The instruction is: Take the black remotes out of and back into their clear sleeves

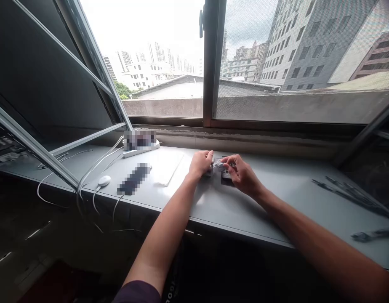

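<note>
My left hand (201, 163) is closed around a small object on the desk, mostly hidden behind its fingers. Clear, crinkled plastic film (218, 162) stretches between both hands. My right hand (241, 174) pinches this film between thumb and fingertips. Just under the right fingers lies a dark flat item with pale markings (226, 174), partly covered by that hand; its kind cannot be made out.
A white sheet of paper (169, 170) lies left of my hands. Farther left are a blurred-out phone-shaped item (134, 179), a white mouse-like device (104, 181) and a power strip (140, 149) with cables. Dark cable-like items (349, 191) lie right. A metal frame (96, 75) slants at left.
</note>
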Demonstrator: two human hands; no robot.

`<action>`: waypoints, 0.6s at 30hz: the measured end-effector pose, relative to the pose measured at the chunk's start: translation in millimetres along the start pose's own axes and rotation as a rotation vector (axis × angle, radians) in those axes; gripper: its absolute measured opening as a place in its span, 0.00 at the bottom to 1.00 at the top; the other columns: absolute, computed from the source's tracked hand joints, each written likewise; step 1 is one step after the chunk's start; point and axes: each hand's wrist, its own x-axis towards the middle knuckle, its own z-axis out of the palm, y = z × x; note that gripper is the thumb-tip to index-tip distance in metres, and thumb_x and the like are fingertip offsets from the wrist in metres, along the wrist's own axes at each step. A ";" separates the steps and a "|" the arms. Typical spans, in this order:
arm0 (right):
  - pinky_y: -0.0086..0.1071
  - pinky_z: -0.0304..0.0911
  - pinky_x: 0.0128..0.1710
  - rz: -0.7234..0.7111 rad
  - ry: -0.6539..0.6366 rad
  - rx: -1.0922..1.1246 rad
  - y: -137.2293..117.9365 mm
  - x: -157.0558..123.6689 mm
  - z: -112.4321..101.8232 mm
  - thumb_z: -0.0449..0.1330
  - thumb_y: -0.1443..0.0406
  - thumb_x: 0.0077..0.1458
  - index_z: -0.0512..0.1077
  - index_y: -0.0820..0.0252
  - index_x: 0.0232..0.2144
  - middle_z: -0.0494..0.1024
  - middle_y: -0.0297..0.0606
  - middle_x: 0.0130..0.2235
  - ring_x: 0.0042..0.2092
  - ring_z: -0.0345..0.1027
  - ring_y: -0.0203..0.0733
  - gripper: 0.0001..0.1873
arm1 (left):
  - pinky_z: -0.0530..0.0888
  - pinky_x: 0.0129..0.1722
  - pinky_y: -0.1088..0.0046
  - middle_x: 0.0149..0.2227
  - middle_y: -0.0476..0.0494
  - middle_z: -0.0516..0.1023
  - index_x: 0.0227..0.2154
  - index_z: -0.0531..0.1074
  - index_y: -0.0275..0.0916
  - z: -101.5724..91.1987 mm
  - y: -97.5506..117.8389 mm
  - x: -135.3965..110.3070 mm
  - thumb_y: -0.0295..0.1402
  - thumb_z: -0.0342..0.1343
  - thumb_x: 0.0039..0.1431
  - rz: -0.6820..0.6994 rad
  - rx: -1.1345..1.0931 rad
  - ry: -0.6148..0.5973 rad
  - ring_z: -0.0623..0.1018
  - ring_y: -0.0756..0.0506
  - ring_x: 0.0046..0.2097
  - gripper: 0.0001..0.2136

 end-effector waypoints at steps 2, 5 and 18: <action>0.52 0.76 0.53 -0.010 -0.002 0.004 0.2 -0.5 0.1 0.54 0.50 0.76 0.64 0.50 0.43 0.82 0.48 0.54 0.54 0.79 0.57 0.13 | 0.73 0.28 0.68 0.25 0.47 0.82 0.28 0.81 0.41 0.0 1.8 -1.3 0.45 0.53 0.76 -0.032 0.002 -0.012 0.76 0.47 0.21 0.21; 0.51 0.76 0.53 -0.053 0.005 0.016 -0.8 -1.6 0.5 0.53 0.53 0.77 0.64 0.49 0.44 0.81 0.48 0.54 0.56 0.78 0.57 0.10 | 0.74 0.26 0.70 0.26 0.46 0.82 0.31 0.82 0.41 0.7 3.0 -1.1 0.46 0.55 0.74 -0.066 -0.067 -0.017 0.77 0.47 0.23 0.20; 0.58 0.70 0.64 -0.362 -0.039 0.053 -8.9 0.8 -4.6 0.57 0.63 0.76 0.66 0.49 0.44 0.79 0.46 0.55 0.67 0.70 0.57 0.03 | 0.71 0.27 0.78 0.35 0.44 0.83 0.65 0.73 0.35 0.1 8.1 8.4 0.41 0.77 0.57 -0.291 -0.871 0.055 0.76 0.52 0.28 0.36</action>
